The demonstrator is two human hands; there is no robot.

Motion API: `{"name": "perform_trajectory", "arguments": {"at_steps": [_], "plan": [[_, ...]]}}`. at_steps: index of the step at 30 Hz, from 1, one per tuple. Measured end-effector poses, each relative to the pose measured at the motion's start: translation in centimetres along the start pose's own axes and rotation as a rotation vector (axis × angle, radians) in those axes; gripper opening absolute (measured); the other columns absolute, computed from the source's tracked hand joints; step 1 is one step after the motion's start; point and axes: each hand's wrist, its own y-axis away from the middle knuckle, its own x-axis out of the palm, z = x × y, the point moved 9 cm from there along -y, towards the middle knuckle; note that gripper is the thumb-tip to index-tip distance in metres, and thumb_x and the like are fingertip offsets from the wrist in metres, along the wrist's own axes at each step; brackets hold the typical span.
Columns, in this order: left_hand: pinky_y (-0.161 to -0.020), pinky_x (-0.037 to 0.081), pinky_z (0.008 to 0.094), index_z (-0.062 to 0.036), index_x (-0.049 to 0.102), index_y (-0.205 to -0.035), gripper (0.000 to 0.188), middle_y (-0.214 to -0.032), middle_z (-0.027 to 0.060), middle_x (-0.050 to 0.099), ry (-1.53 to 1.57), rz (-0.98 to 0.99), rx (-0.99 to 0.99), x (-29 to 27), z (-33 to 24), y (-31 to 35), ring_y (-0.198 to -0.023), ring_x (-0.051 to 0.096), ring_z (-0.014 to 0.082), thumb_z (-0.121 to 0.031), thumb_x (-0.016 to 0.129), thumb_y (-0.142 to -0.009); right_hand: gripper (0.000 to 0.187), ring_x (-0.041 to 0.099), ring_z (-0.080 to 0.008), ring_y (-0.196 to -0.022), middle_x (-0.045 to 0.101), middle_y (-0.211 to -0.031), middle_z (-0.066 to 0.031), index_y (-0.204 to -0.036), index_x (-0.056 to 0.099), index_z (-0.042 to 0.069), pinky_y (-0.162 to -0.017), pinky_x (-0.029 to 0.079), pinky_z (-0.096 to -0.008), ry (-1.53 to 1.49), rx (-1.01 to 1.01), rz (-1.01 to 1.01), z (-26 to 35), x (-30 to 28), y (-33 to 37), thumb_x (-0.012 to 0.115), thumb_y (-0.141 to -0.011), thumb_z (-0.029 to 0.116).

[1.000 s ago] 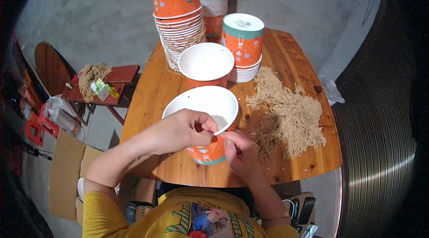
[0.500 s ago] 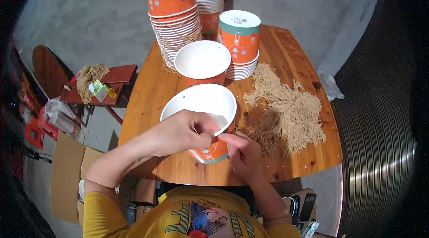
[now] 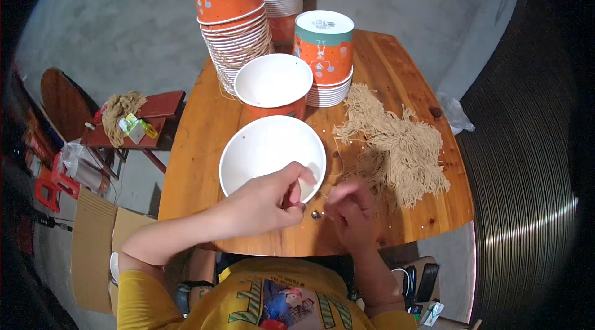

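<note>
A white-lined paper bucket (image 3: 263, 144) stands mouth up in front of me on the wooden table. At its near right rim is my left hand (image 3: 273, 200), fingers curled and closed on the rim. Just right of that, my right hand (image 3: 352, 213) is closed with its fingers bent, slightly blurred; what it pinches, if anything, I cannot make out. Between the hands lies a small shiny round piece (image 3: 317, 214). Right of my right hand spreads a heap of tan cords (image 3: 406, 150).
Behind stand another upright bucket (image 3: 273, 82), an upside-down orange bucket stack (image 3: 322, 57), and a tall stack (image 3: 238, 38) hung with cords. A red bench (image 3: 162, 107) with tan cords is at left, near a cardboard box (image 3: 93, 249). Corrugated metal (image 3: 527, 162) borders the right.
The bucket's orange outside was visible below my hands and now is not; the bucket is tipped more toward me. My right hand has moved slightly right, away from the rim.
</note>
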Motion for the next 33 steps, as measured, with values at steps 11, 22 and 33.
{"name": "perform_trajectory", "arguments": {"at_steps": [11,22,33], "plan": [[-0.083,0.041,0.0382,-0.0041,0.063,-0.093,0.018,-0.101,0.0098,0.049,-0.483,-0.322,0.532,0.3,-3.2,1.4,-0.101,0.045,0.0294,-0.014,0.069,-0.079,0.003,0.05,-0.0091,-0.067,0.056,-0.082,-0.0018,-0.09,0.056,0.006,-0.061,0.043,-0.0238,-0.046,0.068,0.106,1.1,1.4,0.3,0.057,-0.087,0.005],[-0.08,0.041,0.0375,-0.0058,0.057,-0.086,0.014,-0.094,0.0087,0.052,-0.791,-0.387,0.65,0.9,-5.3,3.3,-0.094,0.051,0.0271,-0.014,0.065,-0.079,0.008,0.056,-0.0105,-0.071,0.06,-0.08,-0.0024,-0.094,0.063,0.007,-0.067,0.046,-0.0245,0.497,0.21,0.07,0.2,0.9,1.2,0.062,-0.088,0.012],[-0.068,0.05,0.0362,-0.0041,0.052,-0.106,0.03,-0.086,0.0125,0.059,-0.315,-0.166,0.068,-0.9,-0.4,1.3,-0.078,0.061,0.0284,-0.016,0.066,-0.082,0.015,0.054,-0.0181,-0.085,0.053,-0.09,-0.0089,-0.082,0.053,0.008,-0.062,0.046,-0.0282,0.68,-0.223,-0.038,3.1,0.0,0.4,0.064,-0.075,0.002]]}}
